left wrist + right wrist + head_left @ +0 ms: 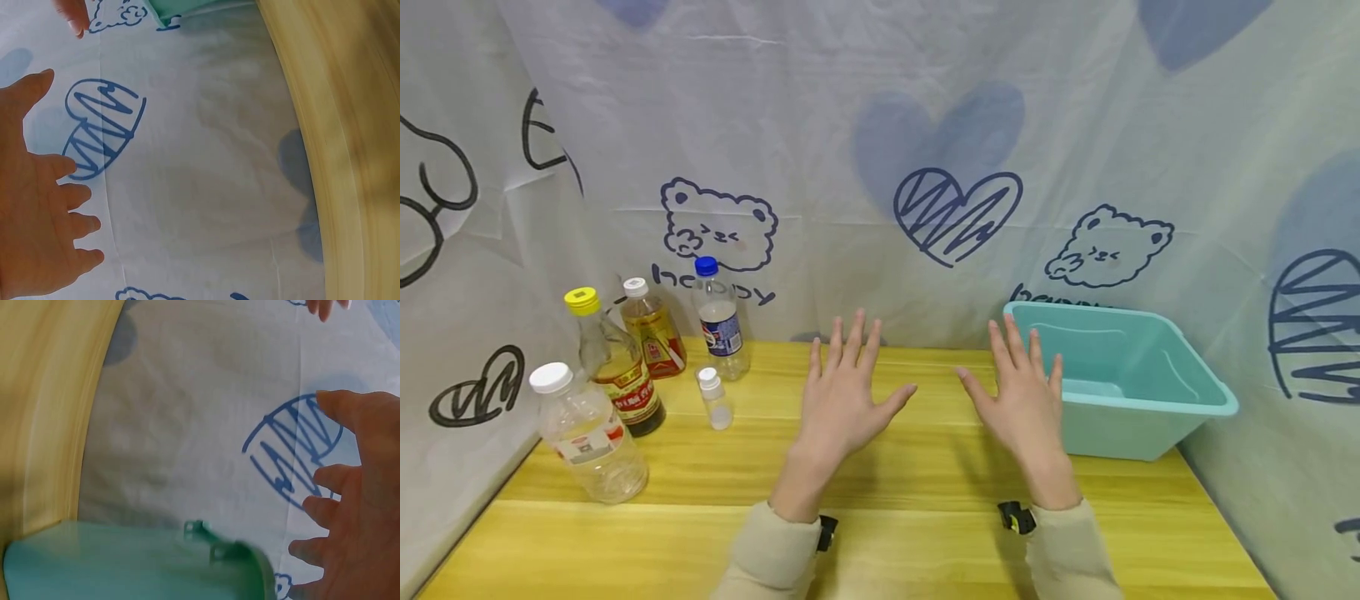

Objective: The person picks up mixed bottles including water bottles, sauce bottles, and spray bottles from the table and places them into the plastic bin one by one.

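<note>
Plainly, a group of five bottles is seen upright at the left of the table (925,546). Nearest the left edge, a large clear bottle (601,471) is topped with a white cap and wrapped in a pale label. Just behind it, and partly overlapped by it in the head view, a yellow-capped bottle (625,383) is filled low down with dark liquid and banded with a red and yellow label. Behind that, an amber bottle (658,329) is closed with a white cap. To its right, a blue-capped bottle (724,333) is wrapped in a blue label, and in front of that a small bottle (717,408) is fitted with a white cap.

Farther right, near the middle, the left hand (842,400) is held raised over the table, its fingers released, straightened and spread, the thumb pointed inward. The small bottle is placed nearest to it, well apart. Next, the right hand (1024,408) is raised in the same way, its fingers also extended and fanned, its thumb turned toward the left hand.

By the right hand, a turquoise bin (1112,435) is set on the table's right side; in the right wrist view, fingers and bin are shown apart. Behind everything, a pale sheet (820,125) is printed with hearts and bears.
</note>
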A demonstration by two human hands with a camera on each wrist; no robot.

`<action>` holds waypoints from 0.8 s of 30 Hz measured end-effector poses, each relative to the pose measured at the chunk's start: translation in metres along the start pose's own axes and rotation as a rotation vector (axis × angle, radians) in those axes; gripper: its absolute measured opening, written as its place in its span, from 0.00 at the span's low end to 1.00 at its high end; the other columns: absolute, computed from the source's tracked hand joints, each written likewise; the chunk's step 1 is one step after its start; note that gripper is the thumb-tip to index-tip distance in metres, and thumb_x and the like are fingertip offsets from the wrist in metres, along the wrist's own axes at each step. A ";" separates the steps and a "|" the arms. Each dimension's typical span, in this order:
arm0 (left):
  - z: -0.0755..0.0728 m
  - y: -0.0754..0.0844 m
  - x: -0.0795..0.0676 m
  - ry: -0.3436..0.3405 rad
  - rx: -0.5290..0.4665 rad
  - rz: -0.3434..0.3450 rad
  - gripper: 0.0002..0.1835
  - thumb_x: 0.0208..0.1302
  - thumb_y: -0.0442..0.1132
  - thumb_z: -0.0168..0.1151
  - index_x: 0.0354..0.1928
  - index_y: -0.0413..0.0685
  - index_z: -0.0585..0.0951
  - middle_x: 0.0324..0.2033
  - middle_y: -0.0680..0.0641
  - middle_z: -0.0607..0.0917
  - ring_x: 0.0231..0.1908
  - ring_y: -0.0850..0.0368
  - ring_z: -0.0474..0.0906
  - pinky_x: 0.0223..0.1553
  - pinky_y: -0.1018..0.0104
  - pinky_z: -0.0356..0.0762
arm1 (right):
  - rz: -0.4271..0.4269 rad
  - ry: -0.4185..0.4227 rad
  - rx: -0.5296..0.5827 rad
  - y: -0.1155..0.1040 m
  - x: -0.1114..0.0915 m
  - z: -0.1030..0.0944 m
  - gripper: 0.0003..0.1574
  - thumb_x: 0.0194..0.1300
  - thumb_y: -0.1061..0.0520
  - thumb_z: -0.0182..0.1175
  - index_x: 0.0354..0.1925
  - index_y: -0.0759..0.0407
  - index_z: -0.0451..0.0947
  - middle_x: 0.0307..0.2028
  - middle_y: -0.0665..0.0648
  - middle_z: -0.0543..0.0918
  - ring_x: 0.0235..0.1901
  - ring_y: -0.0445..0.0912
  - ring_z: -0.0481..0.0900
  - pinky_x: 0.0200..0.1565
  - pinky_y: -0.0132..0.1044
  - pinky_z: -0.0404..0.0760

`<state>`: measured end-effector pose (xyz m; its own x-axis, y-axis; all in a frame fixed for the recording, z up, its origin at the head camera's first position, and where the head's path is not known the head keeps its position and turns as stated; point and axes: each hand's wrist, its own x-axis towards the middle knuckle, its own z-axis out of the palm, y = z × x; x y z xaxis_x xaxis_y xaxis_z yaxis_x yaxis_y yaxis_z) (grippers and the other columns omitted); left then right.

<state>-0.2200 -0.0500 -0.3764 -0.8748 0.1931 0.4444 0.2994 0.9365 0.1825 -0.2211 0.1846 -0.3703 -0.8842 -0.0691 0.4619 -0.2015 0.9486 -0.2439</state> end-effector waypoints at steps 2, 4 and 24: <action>0.001 0.005 0.002 -0.007 -0.007 0.003 0.51 0.58 0.77 0.37 0.74 0.60 0.36 0.73 0.53 0.32 0.72 0.49 0.27 0.70 0.46 0.28 | 0.005 -0.002 -0.001 0.007 -0.001 -0.002 0.50 0.65 0.26 0.43 0.75 0.44 0.42 0.74 0.47 0.39 0.72 0.59 0.38 0.66 0.67 0.33; 0.002 0.011 0.004 -0.013 -0.012 0.005 0.51 0.58 0.77 0.37 0.74 0.60 0.36 0.73 0.53 0.32 0.72 0.49 0.27 0.70 0.46 0.27 | 0.008 -0.002 -0.005 0.015 -0.001 -0.002 0.50 0.65 0.26 0.42 0.75 0.45 0.42 0.75 0.49 0.40 0.72 0.59 0.38 0.66 0.67 0.33; 0.027 0.063 0.023 -0.010 -0.053 0.038 0.51 0.58 0.78 0.33 0.74 0.59 0.36 0.74 0.51 0.34 0.72 0.48 0.28 0.70 0.46 0.29 | 0.003 -0.040 -0.049 0.087 -0.007 -0.019 0.44 0.70 0.31 0.37 0.75 0.45 0.40 0.75 0.51 0.41 0.73 0.58 0.35 0.66 0.65 0.28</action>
<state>-0.2318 0.0210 -0.3785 -0.8661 0.2315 0.4430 0.3520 0.9118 0.2116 -0.2244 0.2735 -0.3782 -0.9013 -0.0776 0.4263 -0.1789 0.9627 -0.2029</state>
